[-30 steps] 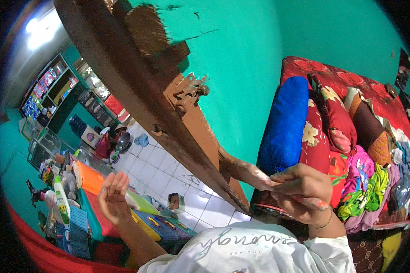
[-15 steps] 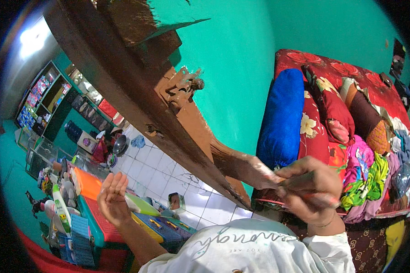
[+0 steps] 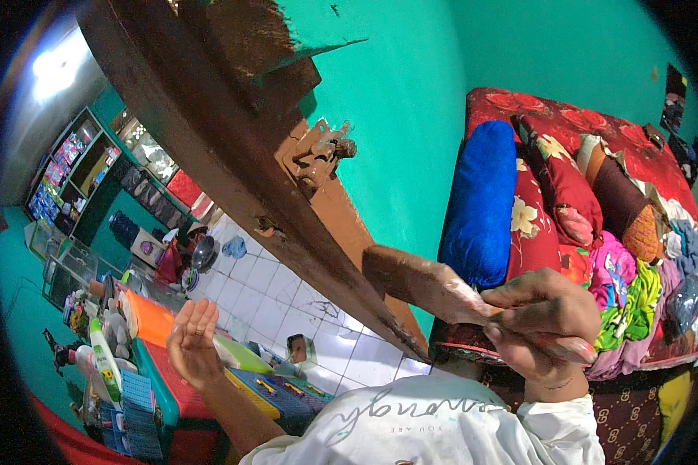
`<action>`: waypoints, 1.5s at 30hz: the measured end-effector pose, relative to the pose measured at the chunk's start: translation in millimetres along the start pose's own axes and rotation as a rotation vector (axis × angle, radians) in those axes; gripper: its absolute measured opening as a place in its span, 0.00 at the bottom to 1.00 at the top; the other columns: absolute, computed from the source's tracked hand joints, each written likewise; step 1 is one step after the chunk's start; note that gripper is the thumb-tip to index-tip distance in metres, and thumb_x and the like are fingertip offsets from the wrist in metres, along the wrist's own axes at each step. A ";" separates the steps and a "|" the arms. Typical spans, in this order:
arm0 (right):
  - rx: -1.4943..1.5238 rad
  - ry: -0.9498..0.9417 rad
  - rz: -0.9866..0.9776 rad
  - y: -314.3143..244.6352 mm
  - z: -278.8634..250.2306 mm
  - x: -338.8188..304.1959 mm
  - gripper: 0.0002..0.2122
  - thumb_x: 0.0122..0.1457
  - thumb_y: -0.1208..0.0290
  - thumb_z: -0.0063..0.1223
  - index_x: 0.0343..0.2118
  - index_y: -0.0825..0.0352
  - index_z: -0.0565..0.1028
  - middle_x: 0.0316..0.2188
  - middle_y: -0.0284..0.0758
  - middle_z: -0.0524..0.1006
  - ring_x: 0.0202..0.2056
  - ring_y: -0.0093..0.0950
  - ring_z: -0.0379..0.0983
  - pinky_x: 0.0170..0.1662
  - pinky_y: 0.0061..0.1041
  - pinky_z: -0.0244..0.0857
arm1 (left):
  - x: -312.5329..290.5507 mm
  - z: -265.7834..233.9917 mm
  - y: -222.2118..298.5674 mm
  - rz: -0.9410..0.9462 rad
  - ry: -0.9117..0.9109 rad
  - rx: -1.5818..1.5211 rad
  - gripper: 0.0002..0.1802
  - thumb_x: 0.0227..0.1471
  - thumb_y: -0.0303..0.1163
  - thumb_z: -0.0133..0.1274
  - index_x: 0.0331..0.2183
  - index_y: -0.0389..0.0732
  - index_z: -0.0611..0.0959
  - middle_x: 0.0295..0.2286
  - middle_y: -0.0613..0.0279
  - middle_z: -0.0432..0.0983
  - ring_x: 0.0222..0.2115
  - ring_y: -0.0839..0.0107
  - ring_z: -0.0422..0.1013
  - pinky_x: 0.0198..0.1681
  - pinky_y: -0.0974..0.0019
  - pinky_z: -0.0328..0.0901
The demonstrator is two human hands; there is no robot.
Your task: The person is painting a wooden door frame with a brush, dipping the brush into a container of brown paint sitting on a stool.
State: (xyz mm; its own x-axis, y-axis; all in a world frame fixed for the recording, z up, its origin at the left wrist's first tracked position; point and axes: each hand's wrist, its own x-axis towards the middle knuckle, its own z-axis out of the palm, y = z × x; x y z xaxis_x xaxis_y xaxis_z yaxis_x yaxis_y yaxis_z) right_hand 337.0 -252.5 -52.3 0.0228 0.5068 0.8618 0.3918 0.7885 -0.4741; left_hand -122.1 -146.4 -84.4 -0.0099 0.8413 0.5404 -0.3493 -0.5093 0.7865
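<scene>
My right hand grips a paintbrush, its fingers wrapped around the handle. Brown paint coats the brush, and pale and reddish patches show near the grip. The brush tip meets, or comes very close to, the lighter brown strip of a wooden door frame; contact is hard to tell. A metal latch fitting, smeared with brown, sits higher on that strip. My left hand is raised at the left, fingers stretched out and holding nothing, above a red and green box.
Beyond the frame to the right, a bed carries a blue bolster, pillows and piled clothes. A green wall stands behind the frame. Shelves, bottles and an orange item crowd the left side, beside white floor tiles.
The right hand and paintbrush have shifted slightly to the right, and the brush tip sits a little lower. The left hand stays nearly still. The view has moved slightly.
</scene>
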 end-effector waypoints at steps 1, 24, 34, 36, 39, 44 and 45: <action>0.008 0.062 -0.012 -2.8 1.5 0.4 0.08 0.43 0.79 0.65 0.26 0.70 0.75 0.30 0.48 0.77 0.27 0.35 0.78 0.28 0.26 0.72 | 1.2 -0.9 -1.5 -0.002 -0.008 -0.012 0.29 0.57 0.37 0.35 0.51 0.22 0.66 0.46 0.32 0.69 0.48 0.45 0.69 0.55 0.47 0.60; -0.060 -0.023 -0.023 1.8 12.1 -4.5 0.09 0.41 0.80 0.66 0.24 0.70 0.74 0.26 0.46 0.77 0.25 0.33 0.77 0.27 0.27 0.72 | 3.0 1.0 3.0 -0.028 -0.007 -0.024 0.28 0.58 0.37 0.35 0.51 0.21 0.66 0.45 0.31 0.69 0.48 0.44 0.68 0.56 0.47 0.59; -0.019 0.156 -0.047 -12.8 20.0 7.8 0.09 0.42 0.81 0.65 0.25 0.70 0.74 0.27 0.46 0.78 0.26 0.34 0.78 0.28 0.26 0.72 | 1.2 -4.1 2.2 -0.024 -0.058 -0.071 0.28 0.58 0.36 0.35 0.51 0.20 0.65 0.46 0.30 0.68 0.48 0.44 0.68 0.56 0.47 0.60; -0.080 0.116 -0.021 -7.2 23.1 -0.3 0.09 0.42 0.80 0.65 0.24 0.70 0.74 0.26 0.45 0.78 0.25 0.33 0.77 0.28 0.25 0.72 | 1.3 -8.3 3.1 -0.019 -0.104 -0.063 0.29 0.58 0.37 0.34 0.52 0.21 0.64 0.47 0.31 0.67 0.49 0.44 0.67 0.57 0.47 0.59; -0.056 0.001 0.007 1.0 7.5 -4.9 0.09 0.41 0.79 0.66 0.24 0.70 0.73 0.26 0.46 0.77 0.24 0.33 0.77 0.27 0.25 0.71 | -2.3 -14.3 4.5 -0.023 -0.085 -0.038 0.28 0.58 0.37 0.34 0.52 0.22 0.64 0.47 0.32 0.68 0.49 0.44 0.67 0.57 0.47 0.59; 0.072 0.329 0.041 -17.6 16.7 -5.5 0.10 0.42 0.80 0.65 0.25 0.71 0.72 0.27 0.48 0.77 0.25 0.33 0.76 0.28 0.27 0.71 | -8.2 -10.7 5.0 -0.030 0.057 -0.030 0.29 0.57 0.38 0.35 0.49 0.20 0.67 0.44 0.31 0.70 0.46 0.44 0.70 0.54 0.48 0.62; 0.011 0.300 -0.011 -17.3 19.9 -1.4 0.10 0.43 0.80 0.65 0.26 0.71 0.72 0.27 0.48 0.77 0.25 0.33 0.77 0.28 0.27 0.71 | -6.5 -8.3 4.2 -0.029 0.054 -0.029 0.29 0.57 0.38 0.35 0.49 0.20 0.67 0.44 0.31 0.70 0.46 0.44 0.69 0.54 0.47 0.61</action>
State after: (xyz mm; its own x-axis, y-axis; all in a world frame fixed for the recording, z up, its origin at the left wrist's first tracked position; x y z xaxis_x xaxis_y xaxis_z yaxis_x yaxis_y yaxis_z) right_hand 311.9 -259.9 -48.9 0.2904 0.3736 0.8810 0.3837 0.7979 -0.4649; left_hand -131.3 -152.5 -87.2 -0.0495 0.8646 0.5000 -0.3776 -0.4797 0.7921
